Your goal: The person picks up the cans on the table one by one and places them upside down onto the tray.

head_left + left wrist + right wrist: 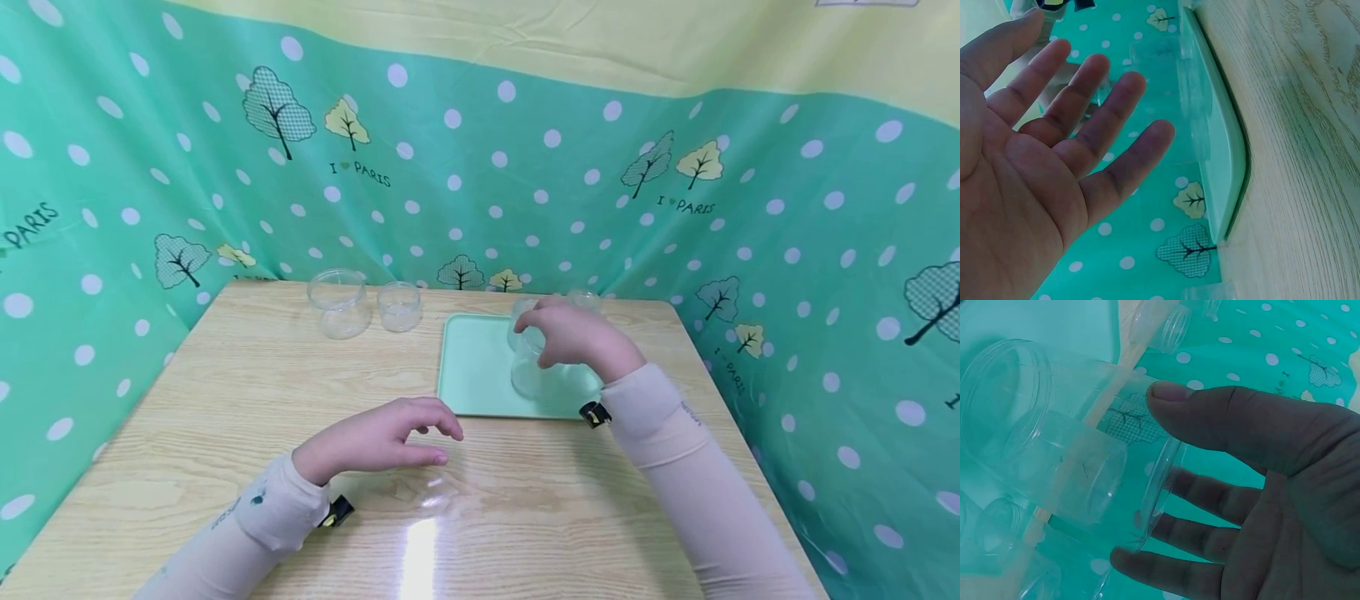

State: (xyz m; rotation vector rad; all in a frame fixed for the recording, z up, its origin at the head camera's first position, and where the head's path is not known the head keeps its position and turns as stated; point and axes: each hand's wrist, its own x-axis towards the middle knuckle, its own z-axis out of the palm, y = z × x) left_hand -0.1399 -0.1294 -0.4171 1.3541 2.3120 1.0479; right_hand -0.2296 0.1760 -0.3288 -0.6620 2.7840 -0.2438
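A clear cylindrical jar stands on the pale green tray. My right hand reaches down over it and grips its rim. In the right wrist view the thumb lies at one side of the rim and the fingers bend round the other side. Right behind this jar, another clear jar is partly covered by the hand. My left hand hovers over the table in front of the tray, holding nothing. Its fingers are spread and loosely bent in the left wrist view.
Two clear jars, a larger one and a smaller one, stand at the table's back left. Another clear container shows beyond the right hand. A green dotted curtain hangs behind and beside the wooden table.
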